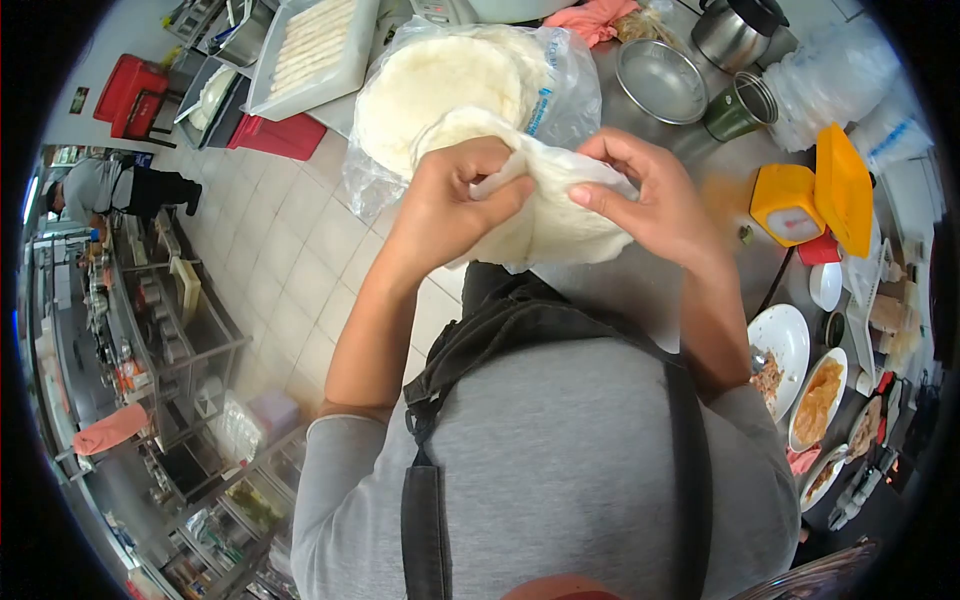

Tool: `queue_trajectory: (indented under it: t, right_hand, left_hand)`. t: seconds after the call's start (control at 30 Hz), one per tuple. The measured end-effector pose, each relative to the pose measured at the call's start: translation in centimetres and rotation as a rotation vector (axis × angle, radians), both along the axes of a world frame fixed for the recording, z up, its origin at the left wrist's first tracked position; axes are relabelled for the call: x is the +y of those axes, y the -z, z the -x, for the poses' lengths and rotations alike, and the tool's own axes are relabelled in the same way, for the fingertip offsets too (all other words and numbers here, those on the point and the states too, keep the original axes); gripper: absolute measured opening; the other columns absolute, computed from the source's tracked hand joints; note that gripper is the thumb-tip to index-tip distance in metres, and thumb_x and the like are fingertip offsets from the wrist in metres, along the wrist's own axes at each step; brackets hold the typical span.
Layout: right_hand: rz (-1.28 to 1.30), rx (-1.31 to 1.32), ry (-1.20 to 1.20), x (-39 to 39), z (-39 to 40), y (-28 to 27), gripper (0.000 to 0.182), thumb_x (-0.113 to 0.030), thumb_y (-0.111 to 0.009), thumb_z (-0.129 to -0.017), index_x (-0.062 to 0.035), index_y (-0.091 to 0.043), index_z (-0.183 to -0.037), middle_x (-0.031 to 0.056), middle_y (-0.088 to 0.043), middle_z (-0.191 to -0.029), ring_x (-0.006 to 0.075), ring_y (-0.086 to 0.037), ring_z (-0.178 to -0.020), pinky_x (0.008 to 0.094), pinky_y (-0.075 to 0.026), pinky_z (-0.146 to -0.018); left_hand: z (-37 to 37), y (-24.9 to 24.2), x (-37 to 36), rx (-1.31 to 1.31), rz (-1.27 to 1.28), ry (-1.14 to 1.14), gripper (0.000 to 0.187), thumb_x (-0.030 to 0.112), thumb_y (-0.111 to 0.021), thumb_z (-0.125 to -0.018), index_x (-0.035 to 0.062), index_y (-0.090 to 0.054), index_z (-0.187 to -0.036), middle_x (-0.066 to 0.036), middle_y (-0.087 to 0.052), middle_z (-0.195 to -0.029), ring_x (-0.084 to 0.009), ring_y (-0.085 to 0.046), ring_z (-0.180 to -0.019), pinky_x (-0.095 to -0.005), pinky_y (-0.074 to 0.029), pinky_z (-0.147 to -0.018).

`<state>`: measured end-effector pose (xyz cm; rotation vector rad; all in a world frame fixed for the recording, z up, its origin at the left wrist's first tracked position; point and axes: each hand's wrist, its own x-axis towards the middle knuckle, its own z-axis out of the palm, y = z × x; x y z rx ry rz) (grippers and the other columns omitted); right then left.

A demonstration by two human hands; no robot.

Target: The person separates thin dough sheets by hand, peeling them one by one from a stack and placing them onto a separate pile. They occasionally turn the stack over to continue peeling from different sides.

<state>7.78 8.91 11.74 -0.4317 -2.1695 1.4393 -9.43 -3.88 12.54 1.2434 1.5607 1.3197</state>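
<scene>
Steel counter (640, 290): two hands (545, 205) pinching one flatbread (545, 215), one bagged stack (440, 85) behind

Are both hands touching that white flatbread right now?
Touching. The head view shows the left hand and the right hand both pinching the flatbread, fingers pressed into its folded edge.

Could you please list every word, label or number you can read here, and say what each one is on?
No text can be read.
Clear plastic bag of flat dough rounds: a blue printed strip, too small and blurred to read.
Small dark sign on the wall: too small to read.
Orange lidded box: no lettering visible.
</scene>
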Motion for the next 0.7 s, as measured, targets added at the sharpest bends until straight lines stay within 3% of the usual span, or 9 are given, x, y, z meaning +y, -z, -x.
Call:
queue_trajectory:
  t: [0.03,0.2,0.37,0.4,0.47,0.53,0.63,0.7]
  right_hand:
    - [0.135,0.016,-0.043,-0.3,0.2,-0.5,0.025,-0.019,-0.071,-0.081,0.0014,-0.058,-0.087,0.0080,-0.058,-0.073,0.0122,-0.055,-0.072,0.0281,-0.045,-0.067]
    - [0.051,-0.110,-0.029,0.0,1.2,-0.8,0.026,-0.019,-0.069,-0.082,0.0025,-0.059,-0.090,0.0073,-0.061,-0.074,0.0116,-0.055,-0.072,0.0273,-0.045,-0.068]
    - [0.033,-0.016,0.108,0.8,0.4,0.5,0.023,-0.019,-0.065,-0.084,0.0010,-0.062,-0.096,0.0090,-0.064,-0.078,0.0153,-0.057,-0.068,0.0288,-0.046,-0.068]
    - [0.100,-0.035,0.106,0.9,0.2,0.5,0.022,-0.018,-0.064,-0.085,0.0000,-0.062,-0.097,0.0105,-0.065,-0.080,0.0184,-0.058,-0.069,0.0301,-0.046,-0.068]
    - [0.174,-0.054,0.102,0.5,0.1,0.3,0.021,-0.017,-0.062,-0.085,-0.0010,-0.063,-0.098,0.0120,-0.065,-0.082,0.0216,-0.059,-0.069,0.0314,-0.046,-0.069]
    - [0.012,-0.122,0.012,-0.2,0.5,-0.3,0.020,-0.017,-0.061,-0.086,-0.0016,-0.063,-0.098,0.0134,-0.065,-0.084,0.0260,-0.061,-0.071,0.0324,-0.047,-0.069]
    - [-0.145,-0.061,-0.023,-1.3,1.1,-0.1,0.020,-0.017,-0.059,-0.087,-0.0020,-0.063,-0.098,0.0143,-0.065,-0.086,0.0268,-0.062,-0.074,0.0325,-0.047,-0.069]
    - [-0.239,-0.033,-0.031,-1.3,1.0,-0.2,0.019,-0.017,-0.059,-0.087,-0.0020,-0.064,-0.097,0.0126,-0.065,-0.084,0.0230,-0.061,-0.072,0.0322,-0.047,-0.068]
  left_hand:
    - [-0.4,0.4,0.2,0.080,-0.050,0.021,0.008,0.003,-0.066,-0.079,-0.0037,-0.062,-0.078,-0.003,-0.058,-0.074,-0.0087,-0.051,-0.070,-0.0255,-0.042,-0.064]
    - [-0.4,0.5,0.3,0.289,-0.039,0.086,0.007,0.001,-0.064,-0.079,-0.0037,-0.059,-0.078,-0.003,-0.057,-0.073,-0.0086,-0.051,-0.070,-0.0252,-0.042,-0.063]
    - [1.2,1.0,-1.5,-0.173,0.033,-0.073,0.008,0.001,-0.065,-0.080,-0.0020,-0.060,-0.075,0.000,-0.061,-0.079,-0.0065,-0.052,-0.072,-0.0213,-0.043,-0.064]
    - [1.9,1.2,-1.8,-0.237,0.109,-0.065,0.014,0.007,-0.071,-0.078,-0.0012,-0.065,-0.088,-0.006,-0.066,-0.093,-0.0118,-0.061,-0.089,-0.0252,-0.048,-0.078]
    - [1.7,1.4,-1.4,-0.229,0.069,-0.056,0.020,0.009,-0.072,-0.078,-0.0015,-0.064,-0.094,-0.006,-0.066,-0.093,-0.0120,-0.061,-0.089,-0.0259,-0.048,-0.078]
    - [1.5,1.3,-0.8,-0.219,0.021,-0.044,0.026,0.010,-0.073,-0.078,-0.0018,-0.063,-0.099,-0.007,-0.066,-0.093,-0.0121,-0.061,-0.088,-0.0266,-0.049,-0.077]
    - [1.2,0.7,-0.4,-0.057,0.079,-0.020,0.019,0.010,-0.076,-0.077,-0.0001,-0.062,-0.085,-0.003,-0.064,-0.079,-0.0100,-0.060,-0.075,-0.0245,-0.049,-0.068]
    - [1.6,0.4,-0.6,-0.069,0.137,-0.022,0.019,0.010,-0.075,-0.077,-0.0018,-0.064,-0.086,-0.002,-0.064,-0.076,-0.0093,-0.059,-0.071,-0.0251,-0.048,-0.065]
